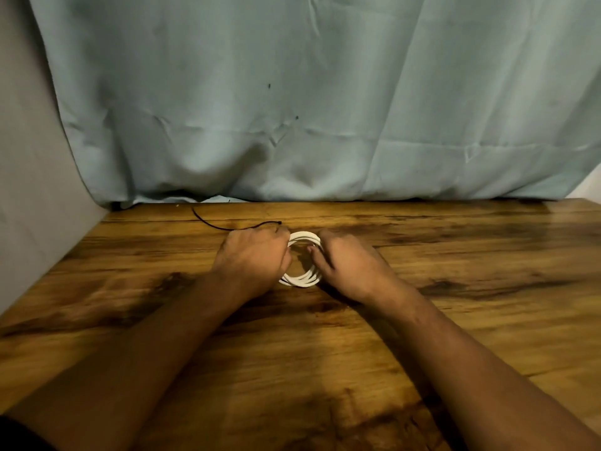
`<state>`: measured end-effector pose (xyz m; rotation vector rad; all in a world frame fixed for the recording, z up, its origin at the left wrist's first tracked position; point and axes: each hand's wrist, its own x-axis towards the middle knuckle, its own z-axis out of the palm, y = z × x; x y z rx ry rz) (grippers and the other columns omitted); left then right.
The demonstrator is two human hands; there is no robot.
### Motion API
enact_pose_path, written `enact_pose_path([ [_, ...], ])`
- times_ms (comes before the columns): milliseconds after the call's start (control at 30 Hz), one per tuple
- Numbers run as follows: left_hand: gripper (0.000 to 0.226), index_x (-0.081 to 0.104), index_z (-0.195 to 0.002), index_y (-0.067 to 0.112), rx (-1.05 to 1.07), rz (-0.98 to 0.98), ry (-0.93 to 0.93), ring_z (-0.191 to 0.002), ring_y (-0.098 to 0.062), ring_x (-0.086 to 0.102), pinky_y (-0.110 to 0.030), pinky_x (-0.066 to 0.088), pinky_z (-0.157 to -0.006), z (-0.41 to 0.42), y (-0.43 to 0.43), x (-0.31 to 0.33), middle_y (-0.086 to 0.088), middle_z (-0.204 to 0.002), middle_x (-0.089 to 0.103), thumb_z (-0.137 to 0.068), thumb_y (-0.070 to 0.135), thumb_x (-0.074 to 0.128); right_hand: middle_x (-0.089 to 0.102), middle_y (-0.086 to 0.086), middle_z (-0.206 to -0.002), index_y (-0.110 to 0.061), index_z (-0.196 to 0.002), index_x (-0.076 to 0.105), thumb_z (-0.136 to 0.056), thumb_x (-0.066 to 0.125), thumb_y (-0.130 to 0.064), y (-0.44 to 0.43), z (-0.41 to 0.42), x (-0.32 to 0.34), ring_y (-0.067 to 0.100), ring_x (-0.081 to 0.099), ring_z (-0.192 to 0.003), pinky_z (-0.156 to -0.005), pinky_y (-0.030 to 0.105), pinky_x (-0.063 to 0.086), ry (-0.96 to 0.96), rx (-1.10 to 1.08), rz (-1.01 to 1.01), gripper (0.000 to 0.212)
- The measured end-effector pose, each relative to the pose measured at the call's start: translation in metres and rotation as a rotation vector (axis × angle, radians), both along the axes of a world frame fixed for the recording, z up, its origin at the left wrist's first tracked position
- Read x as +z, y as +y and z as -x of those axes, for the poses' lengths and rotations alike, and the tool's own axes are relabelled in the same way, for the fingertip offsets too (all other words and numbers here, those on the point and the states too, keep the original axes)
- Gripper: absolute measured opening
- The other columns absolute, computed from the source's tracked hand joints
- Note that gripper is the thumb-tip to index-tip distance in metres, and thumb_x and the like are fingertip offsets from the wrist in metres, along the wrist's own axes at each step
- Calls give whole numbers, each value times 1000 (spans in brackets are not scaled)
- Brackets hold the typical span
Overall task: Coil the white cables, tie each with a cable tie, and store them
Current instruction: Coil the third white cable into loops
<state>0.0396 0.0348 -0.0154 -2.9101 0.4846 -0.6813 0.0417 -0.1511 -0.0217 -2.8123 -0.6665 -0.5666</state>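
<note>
Behind the workspace, a pale blue-green cloth [292, 92] hangs as backdrop, its hem meeting the wooden table [455, 255]. Both forearms reach fwd to mid-table. The left hand [252, 258] is clenched round the L side of the white cable coil [300, 280], which lies flat on the table between the two hands, approx. centre. The right hand [344, 265] clasps the R side, thumb inside the ring, fingers over the outer edge. A black cable tie [214, 222] trails from behind the left knuckles toward the back-left of the table. The frame is blurred there, so I can't tell whether its end is pinched in that fist, threaded under the loops, or just lying beside them.

Risks, as I judge them:
- The coil isn't bound yet and looks springy. If either hand lets go to work the tie, the loops prob. splay & need rewinding.
- Passing the tie round only some of the loops would leave strands loose.
- The tie is thin & dark vs. dark wood grain, so it's easy to fumble or knock toward the back edge.
- Cinching too hard could kink the cable.
- No storage spot is in view, so the bundle must hold for a carry.
</note>
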Motion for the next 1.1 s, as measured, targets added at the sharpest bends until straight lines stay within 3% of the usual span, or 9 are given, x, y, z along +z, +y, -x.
enact_pose_path([
  [100, 28, 52, -114, 20, -99, 38, 77, -96, -30, 65, -38, 37, -70, 0, 4, -1, -7, -108, 69, -106, 40, 34, 71, 15, -101, -17, -114, 53, -108, 36, -44, -3, 0, -4, 39, 67, -92, -69, 40, 45, -51, -32, 46, 33],
  [233, 25, 46, -95, 22, -243, 170, 187, -86, -32, 60, -43, 43, -72, -5, 16, -4, -8, -93, 66, -106, 41, 35, 72, 14, -97, -17, -114, 51, -108, 34, -46, -2, -6, -12, 39, 69, -89, -64, 40, 37, -124, -58, 103, 34],
  [400, 38, 54, -94, 18, -371, 305, 216, -80, -25, 55, -46, 42, -74, -1, 14, -9, -5, -86, 62, -99, 47, 31, 73, 12, -95, -17, -115, 52, -107, 35, -49, -6, -9, -12, 38, 70, -86, -65, 40, 47, -176, -67, 124, 37],
  [633, 26, 53, -89, 17, -461, 512, 304, -73, -16, 49, -38, 32, -67, 9, -6, -14, 3, -78, 56, -107, 34, 45, 73, 11, -99, -14, -120, 49, -106, 38, -39, -9, -13, -10, 38, 70, -86, -70, 43, 52, -172, -79, 104, 31],
  [867, 26, 56, -89, 9, -474, 701, 425, -57, -2, 50, -37, 41, -63, 16, -19, -13, 5, -69, 54, -107, 25, 48, 72, 13, -102, -16, -115, 53, -105, 42, -36, -13, -16, -11, 40, 67, -91, -67, 41, 41, -82, -48, 35, 25],
  [967, 24, 60, -92, 12, -464, 650, 374, -64, -2, 52, -37, 41, -66, 7, -8, -14, 6, -72, 57, -107, 28, 48, 72, 14, -101, -18, -108, 57, -105, 45, -38, -19, -21, -11, 41, 66, -92, -69, 43, 47, -11, -20, -16, 23],
  [1100, 24, 57, -103, 19, -368, 453, 276, -88, -22, 61, -45, 45, -80, -3, 11, -13, -1, -94, 68, -108, 37, 42, 73, 7, -91, -23, -97, 58, -102, 43, -48, -19, -20, -10, 33, 67, -85, -68, 45, 50, 36, 83, -152, 30],
])
